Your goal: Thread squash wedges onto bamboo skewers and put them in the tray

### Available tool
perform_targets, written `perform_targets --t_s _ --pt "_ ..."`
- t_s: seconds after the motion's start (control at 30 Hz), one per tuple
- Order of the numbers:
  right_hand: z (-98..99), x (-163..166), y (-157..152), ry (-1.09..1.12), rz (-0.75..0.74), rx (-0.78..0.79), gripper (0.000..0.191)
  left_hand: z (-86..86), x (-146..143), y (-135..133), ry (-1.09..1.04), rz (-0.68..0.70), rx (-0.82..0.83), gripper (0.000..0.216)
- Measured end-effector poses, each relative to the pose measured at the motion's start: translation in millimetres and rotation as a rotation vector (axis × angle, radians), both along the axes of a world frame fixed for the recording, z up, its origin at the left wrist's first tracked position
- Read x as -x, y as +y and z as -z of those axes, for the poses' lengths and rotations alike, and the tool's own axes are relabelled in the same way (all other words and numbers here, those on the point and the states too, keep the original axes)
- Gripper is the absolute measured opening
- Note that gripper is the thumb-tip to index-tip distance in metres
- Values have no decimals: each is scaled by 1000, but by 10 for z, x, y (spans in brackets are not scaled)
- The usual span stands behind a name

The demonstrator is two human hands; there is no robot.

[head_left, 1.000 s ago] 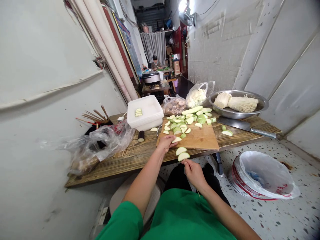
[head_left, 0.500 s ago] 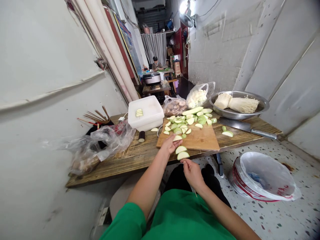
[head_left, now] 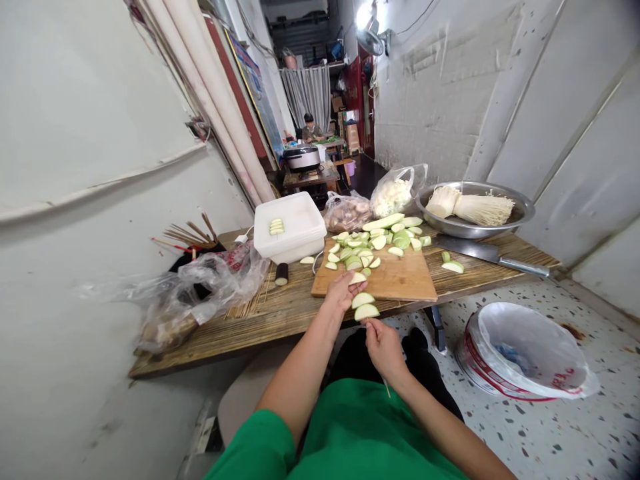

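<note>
two pale green slices [head_left: 367, 311] ride the thin wooden skewer [head_left: 385, 387] pinched by the right hand [head_left: 384, 347]; the left hand [head_left: 341, 291], pinching a third slice [head_left: 357, 278] at 11 o'clock, has edged closer.

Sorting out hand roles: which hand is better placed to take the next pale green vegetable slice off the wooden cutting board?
Left, likely. The left hand lies on the wooden cutting board, touching a pale green vegetable slice. The right hand is busy pinching a thin skewer carrying two slices.
</note>
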State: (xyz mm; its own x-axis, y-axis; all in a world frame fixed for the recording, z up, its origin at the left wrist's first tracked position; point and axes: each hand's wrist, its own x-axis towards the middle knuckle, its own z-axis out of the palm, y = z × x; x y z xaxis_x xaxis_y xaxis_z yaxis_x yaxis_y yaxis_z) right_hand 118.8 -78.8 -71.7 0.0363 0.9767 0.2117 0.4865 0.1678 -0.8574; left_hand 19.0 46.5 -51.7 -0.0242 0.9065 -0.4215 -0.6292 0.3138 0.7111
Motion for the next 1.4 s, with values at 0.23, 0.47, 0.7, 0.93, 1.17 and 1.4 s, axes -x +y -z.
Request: perform_targets --t_s 0.23,0.47,0.7,0.93,1.17,1.4 --pt "12 12 -8 45 1 -6 35 15 -25 17 -9 -11 6 3" --pt "10 19 -28 39 2 -2 35 3 -51 -35 2 -15 21 2" --pt "22 34 -20 35 -3 0 35 31 -51 -59 10 -26 58 4" --pt "36 33 -25 19 6 -10 35 15 -53 -49 6 -15 79 5" --pt "60 29 -2 21 5 -16 36 46 -62 -81 30 23 95 5" --pt "42 -2 44 12 19 -33 36 105 -112 -129 49 89 84 16"
